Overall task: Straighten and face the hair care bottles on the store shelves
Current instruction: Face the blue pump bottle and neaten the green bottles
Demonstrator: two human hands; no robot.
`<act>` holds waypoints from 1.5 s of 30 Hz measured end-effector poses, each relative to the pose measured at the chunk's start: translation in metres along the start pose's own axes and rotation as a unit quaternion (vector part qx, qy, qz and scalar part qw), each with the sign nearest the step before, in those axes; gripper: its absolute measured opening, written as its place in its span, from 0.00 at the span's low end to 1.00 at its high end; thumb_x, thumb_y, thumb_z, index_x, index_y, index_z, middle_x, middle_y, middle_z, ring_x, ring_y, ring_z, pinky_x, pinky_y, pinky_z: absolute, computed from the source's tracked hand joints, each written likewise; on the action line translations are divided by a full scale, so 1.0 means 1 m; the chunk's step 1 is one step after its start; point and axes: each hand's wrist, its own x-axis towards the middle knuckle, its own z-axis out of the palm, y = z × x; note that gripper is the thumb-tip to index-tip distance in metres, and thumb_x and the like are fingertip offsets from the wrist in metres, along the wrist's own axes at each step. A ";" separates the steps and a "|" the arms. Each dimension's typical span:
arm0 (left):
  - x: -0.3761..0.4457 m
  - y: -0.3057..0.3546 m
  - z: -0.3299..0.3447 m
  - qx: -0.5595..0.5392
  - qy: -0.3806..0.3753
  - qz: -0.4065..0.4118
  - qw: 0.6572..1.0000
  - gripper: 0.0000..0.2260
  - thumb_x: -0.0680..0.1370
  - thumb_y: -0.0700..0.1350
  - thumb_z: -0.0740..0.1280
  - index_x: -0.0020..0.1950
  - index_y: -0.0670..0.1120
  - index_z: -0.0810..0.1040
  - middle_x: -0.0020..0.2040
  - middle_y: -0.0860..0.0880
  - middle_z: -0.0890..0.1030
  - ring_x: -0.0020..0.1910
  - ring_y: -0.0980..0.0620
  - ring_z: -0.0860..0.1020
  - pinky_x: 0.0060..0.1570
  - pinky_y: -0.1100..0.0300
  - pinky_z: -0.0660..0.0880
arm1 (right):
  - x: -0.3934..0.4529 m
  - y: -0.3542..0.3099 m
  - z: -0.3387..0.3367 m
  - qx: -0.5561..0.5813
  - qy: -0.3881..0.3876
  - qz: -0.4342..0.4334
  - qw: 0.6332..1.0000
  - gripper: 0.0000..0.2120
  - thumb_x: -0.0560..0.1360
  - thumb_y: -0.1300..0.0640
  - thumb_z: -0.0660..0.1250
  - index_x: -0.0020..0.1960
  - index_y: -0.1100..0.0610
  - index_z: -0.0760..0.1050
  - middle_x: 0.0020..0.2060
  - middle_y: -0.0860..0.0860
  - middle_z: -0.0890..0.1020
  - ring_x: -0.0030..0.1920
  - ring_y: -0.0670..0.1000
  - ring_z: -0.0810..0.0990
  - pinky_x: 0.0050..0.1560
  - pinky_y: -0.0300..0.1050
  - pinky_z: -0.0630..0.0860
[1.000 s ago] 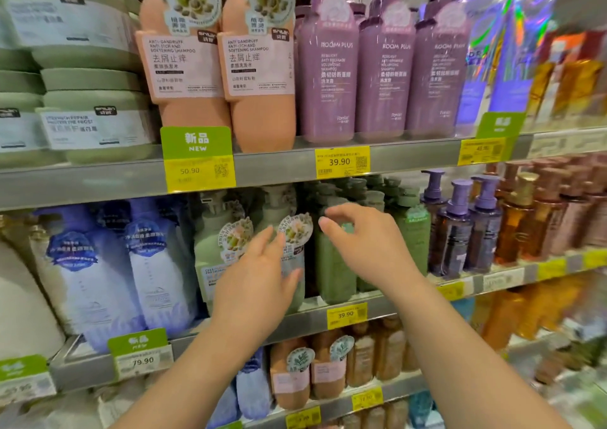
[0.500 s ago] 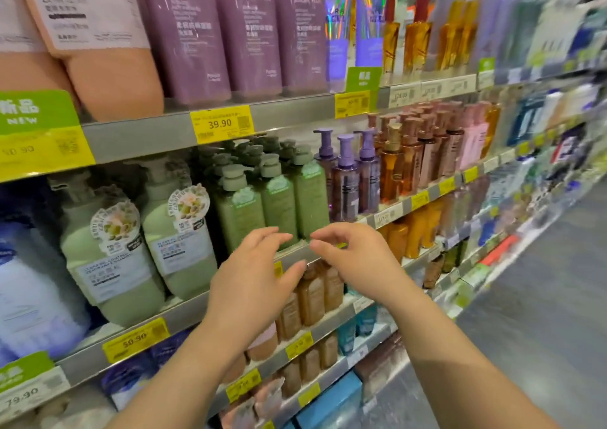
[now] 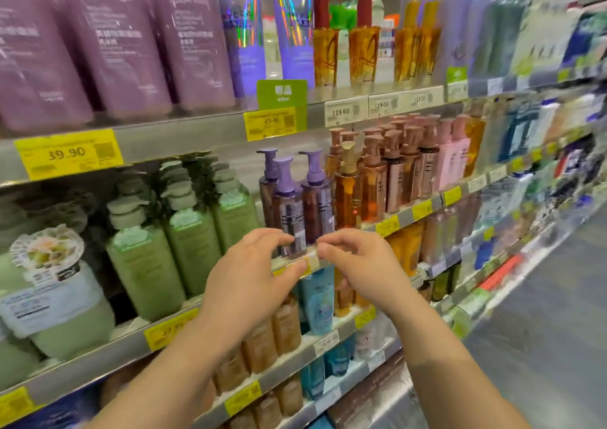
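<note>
Purple-pump bottles (image 3: 289,205) on mid shelf (image 3: 427,208), upright, long axis vertical, pump spouts pointing left; label facing too blurred to tell. My left hand (image 3: 249,277) and right hand (image 3: 358,264) are both raised in front of them near shelf edge, fingers loosely curled, tips nearly meeting, holding nothing. Contact w/ the shelf-edge tag (image 3: 310,261): can't tell. Green pump bottles (image 3: 184,231) just left, amber bottles (image 3: 348,192) just right, lilac bottles (image 3: 115,44) on shelf above.
</note>
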 end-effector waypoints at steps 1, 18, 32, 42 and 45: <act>0.012 0.010 0.009 0.000 0.007 -0.006 1.000 0.19 0.73 0.62 0.68 0.60 0.56 0.79 0.62 0.59 0.77 0.61 0.57 0.76 0.60 0.57 0.74 | 0.012 0.006 -0.014 -0.002 -0.008 -0.005 1.000 0.04 0.79 0.51 0.69 0.51 0.47 0.83 0.41 0.44 0.83 0.29 0.45 0.80 0.31 0.44 0.80; 0.113 0.086 0.082 0.061 0.150 -0.185 0.969 0.14 0.75 0.55 0.70 0.59 0.54 0.79 0.60 0.56 0.78 0.58 0.54 0.77 0.52 0.57 0.74 | 0.145 0.092 -0.148 0.014 -0.095 -0.014 0.995 0.03 0.77 0.48 0.71 0.47 0.43 0.83 0.45 0.44 0.87 0.44 0.44 0.83 0.46 0.50 0.82; 0.137 0.042 0.087 0.100 0.131 -0.330 0.929 0.38 0.72 0.67 0.67 0.72 0.44 0.66 0.64 0.44 0.78 0.61 0.42 0.77 0.52 0.51 0.75 | 0.188 0.063 -0.088 -0.088 -0.151 -0.091 0.980 0.25 0.78 0.42 0.67 0.73 0.45 0.69 0.67 0.44 0.78 0.53 0.51 0.83 0.61 0.52 0.78; 0.163 0.027 0.085 0.179 0.134 -0.312 0.923 0.31 0.68 0.69 0.69 0.55 0.45 0.70 0.46 0.46 0.82 0.47 0.42 0.81 0.35 0.56 0.71 | 0.203 0.037 -0.063 -0.154 -0.180 -0.119 0.964 0.27 0.80 0.41 0.63 0.76 0.49 0.65 0.67 0.48 0.78 0.52 0.55 0.84 0.58 0.53 0.79; 0.168 0.023 0.079 0.190 0.112 -0.324 0.920 0.33 0.67 0.70 0.69 0.56 0.44 0.70 0.47 0.45 0.82 0.47 0.43 0.81 0.35 0.56 0.71 | 0.204 0.031 -0.059 -0.160 -0.186 -0.125 0.962 0.22 0.80 0.44 0.65 0.71 0.48 0.71 0.53 0.44 0.80 0.47 0.50 0.83 0.53 0.50 0.81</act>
